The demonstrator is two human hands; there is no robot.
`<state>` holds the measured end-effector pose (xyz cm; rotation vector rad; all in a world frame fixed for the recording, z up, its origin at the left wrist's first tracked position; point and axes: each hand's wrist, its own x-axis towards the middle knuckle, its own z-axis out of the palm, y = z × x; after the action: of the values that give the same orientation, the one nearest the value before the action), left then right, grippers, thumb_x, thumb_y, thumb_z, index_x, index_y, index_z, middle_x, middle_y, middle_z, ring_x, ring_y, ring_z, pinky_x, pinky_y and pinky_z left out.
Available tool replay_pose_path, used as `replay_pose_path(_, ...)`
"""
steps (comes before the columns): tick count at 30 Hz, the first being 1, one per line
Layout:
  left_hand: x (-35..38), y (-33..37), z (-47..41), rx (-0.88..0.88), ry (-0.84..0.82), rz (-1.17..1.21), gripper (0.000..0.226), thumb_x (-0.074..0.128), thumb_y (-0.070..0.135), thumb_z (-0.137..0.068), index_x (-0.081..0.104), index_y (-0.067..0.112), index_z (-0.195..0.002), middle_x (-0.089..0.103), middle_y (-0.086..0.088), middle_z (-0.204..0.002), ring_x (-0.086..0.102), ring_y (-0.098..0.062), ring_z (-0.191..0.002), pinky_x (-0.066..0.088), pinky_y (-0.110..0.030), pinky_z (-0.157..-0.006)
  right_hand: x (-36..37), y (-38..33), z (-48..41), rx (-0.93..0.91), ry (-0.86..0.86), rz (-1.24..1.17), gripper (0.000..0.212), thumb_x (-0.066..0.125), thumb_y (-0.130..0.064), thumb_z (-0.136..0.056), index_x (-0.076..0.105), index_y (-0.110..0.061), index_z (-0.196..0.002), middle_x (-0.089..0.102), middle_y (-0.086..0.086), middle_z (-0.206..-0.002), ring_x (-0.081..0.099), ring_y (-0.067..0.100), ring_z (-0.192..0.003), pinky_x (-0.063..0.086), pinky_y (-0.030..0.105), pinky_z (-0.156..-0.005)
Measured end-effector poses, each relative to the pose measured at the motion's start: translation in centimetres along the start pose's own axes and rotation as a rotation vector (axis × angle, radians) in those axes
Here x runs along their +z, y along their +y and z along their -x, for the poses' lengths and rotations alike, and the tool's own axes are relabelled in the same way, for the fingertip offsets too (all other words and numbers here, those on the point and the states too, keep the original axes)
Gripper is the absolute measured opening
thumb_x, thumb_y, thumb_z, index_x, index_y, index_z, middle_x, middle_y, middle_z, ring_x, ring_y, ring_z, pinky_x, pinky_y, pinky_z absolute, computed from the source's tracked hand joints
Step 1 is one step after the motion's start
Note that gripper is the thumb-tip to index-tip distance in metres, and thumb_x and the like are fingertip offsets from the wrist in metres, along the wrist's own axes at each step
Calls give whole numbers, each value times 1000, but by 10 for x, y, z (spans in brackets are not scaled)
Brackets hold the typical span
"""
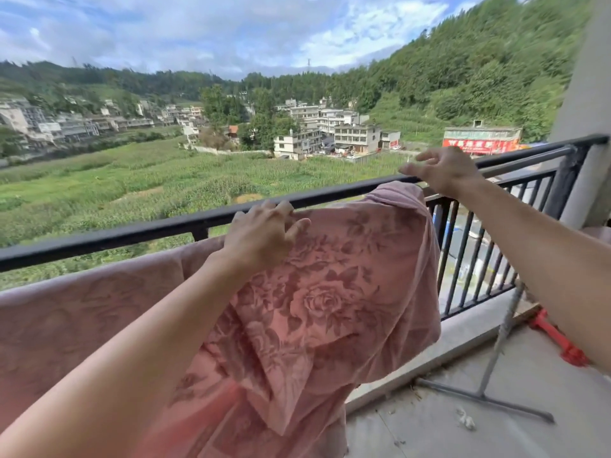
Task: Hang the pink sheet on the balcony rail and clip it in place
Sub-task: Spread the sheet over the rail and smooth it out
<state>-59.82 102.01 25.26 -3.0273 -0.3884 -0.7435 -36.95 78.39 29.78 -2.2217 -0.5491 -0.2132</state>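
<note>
The left hand (261,234) gripped the sheet (330,292) at its top edge, pinching it against the rail (132,231), probably to keep it from sliding off. The right hand (443,170) hovered open above the rail, fingers spread, holding nothing, just past the sheet's bunched corner; likely about to smooth or pull it along. The sheet hung over the rail, draping inward, unevenly spread, no clip visible. Below lay a bare concrete floor (463,431) with a metal stand (489,375) and a red tool (558,342).
</note>
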Motion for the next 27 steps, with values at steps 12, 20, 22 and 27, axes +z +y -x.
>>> replay_pose_path(12, 31, 18, -16, -112, 26, -240, 60, 16, 69, -94, 48, 22, -75, 58, 1, -74, 53, -24, -71, 37, -37, -67, 41, -6, -17, -238, 116, 256, 25, 58, -17, -91, 65, -4, -71, 65, 8, -74, 60, 25, -73, 42, 30, -64)
replay_pose_path(20, 11, -23, 18, -242, -38, -290, 67, 13, 73, -90, 55, 22, -78, 57, 4, -74, 54, -23, -75, 37, -38, -69, -74, 161, -71, 345, 469, -123, 43, 50, -37, -79, 65, -1, -98, 67, 16, -102, 65, 27, -98, 48, 37, -79)
replay_pose_path(22, 6, -33, 22, -287, -73, -282, 73, 8, 76, -84, 57, 22, -79, 61, 3, -79, 56, -22, -77, 38, -37, -67, -61, 157, -33, 286, 211, -48, 26, 66, -23, -75, 70, 0, -84, 67, 15, -80, 62, 23, -72, 51, 35, -67)
replay_pose_path(27, 5, -7, 6, -248, -87, -139, 57, 24, 66, -93, 61, 28, -113, 65, -5, -114, 59, -26, -96, 43, -37, -73, -19, 101, 10, -32, 40, 251, 26, 66, -36, -81, 72, -20, -101, 72, 6, -103, 66, 30, -97, 51, 34, -78)
